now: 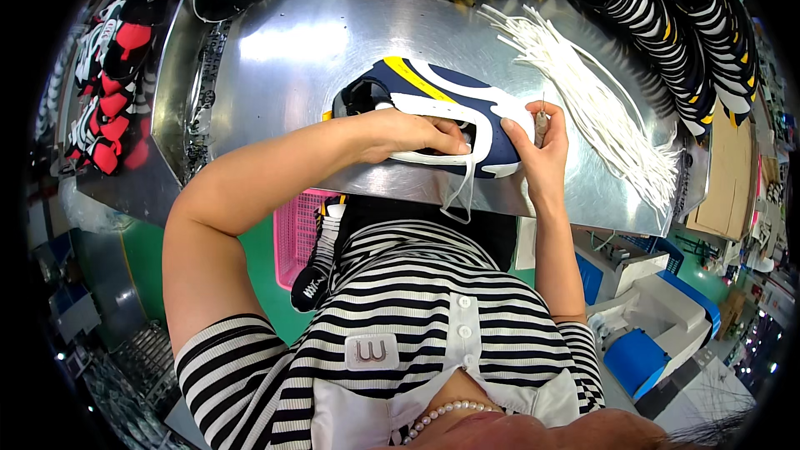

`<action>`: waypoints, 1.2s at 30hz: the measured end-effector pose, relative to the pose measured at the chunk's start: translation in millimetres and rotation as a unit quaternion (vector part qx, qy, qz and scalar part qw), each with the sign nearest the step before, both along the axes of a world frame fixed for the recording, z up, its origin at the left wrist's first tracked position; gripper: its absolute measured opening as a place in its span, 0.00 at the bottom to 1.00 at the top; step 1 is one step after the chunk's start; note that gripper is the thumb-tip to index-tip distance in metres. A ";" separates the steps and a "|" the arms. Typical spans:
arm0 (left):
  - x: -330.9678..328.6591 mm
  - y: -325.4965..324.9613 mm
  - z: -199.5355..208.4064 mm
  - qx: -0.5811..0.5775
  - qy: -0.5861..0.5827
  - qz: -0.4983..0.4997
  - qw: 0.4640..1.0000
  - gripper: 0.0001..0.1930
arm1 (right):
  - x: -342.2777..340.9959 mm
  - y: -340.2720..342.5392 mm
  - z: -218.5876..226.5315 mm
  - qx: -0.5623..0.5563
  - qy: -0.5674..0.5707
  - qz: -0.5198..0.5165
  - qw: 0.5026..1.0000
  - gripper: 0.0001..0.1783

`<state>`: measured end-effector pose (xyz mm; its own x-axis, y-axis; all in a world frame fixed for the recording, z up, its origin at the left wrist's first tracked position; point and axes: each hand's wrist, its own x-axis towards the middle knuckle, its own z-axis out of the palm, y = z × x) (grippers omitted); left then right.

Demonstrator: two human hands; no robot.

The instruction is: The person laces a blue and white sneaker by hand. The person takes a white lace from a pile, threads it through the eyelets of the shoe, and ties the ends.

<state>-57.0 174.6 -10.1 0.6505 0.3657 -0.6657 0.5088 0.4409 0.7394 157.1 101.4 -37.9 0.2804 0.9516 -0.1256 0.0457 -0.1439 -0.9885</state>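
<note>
White lace [469, 182] dangles nearest me, its strands hanging over the near edge of the metal table [283, 96] from the toe end of the throat. My left hand [408, 132] has its fingers curled into that opening, thumb and forefinger close together by the lace; I can't tell whether they pinch it. The navy, white and yellow shoe [479, 108] lies on the table between my 2 hands, its long axis running left to right, heel to my left, toe pointing right and slightly toward me. I'd judge the lacing barely begun: no rows cross the throat, so most remains. My right hand [537, 143] closes its fingers around a thin needle tool [542, 125], thumb against the toe. Beyond lie a lace bundle [600, 108] and, farther off, rows of striped-laced shoes [667, 50].
</note>
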 end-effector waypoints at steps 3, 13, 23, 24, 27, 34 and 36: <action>1.7 -1.6 -2.1 -0.008 0.005 0.018 1.000 0.14 | -2.8 -2.5 -1.2 0.014 -0.003 -0.020 1.000 0.23; -0.4 -4.2 -18.1 0.353 -0.014 0.102 0.930 0.07 | -2.6 -17.0 -5.5 0.010 -0.064 -0.087 0.994 0.21; 4.4 -30.2 -3.0 0.333 -0.055 0.112 0.935 0.09 | 7.2 -29.3 4.3 0.001 0.072 -0.026 0.997 0.20; 0.9 -31.5 -3.9 0.429 -0.050 0.091 0.897 0.08 | 8.6 -31.8 4.9 -0.014 0.039 -0.027 0.999 0.20; -41.6 -29.4 -4.5 0.647 0.003 0.057 0.760 0.04 | 15.8 -38.3 5.2 -0.005 -0.003 -0.033 0.999 0.20; -229.5 0.4 24.9 0.578 0.383 0.384 0.609 0.09 | 51.0 -42.8 -1.1 -0.009 0.093 -0.089 0.992 0.18; -225.7 -5.2 29.0 0.583 0.362 0.377 0.622 0.09 | 51.7 -38.4 -8.2 -0.030 0.095 -0.080 0.992 0.19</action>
<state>-282.7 169.3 18.9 -0.3143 0.8940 0.3192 0.8683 0.1349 0.4774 208.7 63.0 -46.1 0.3931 0.8862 -0.2453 -0.1688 -0.1927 -0.9666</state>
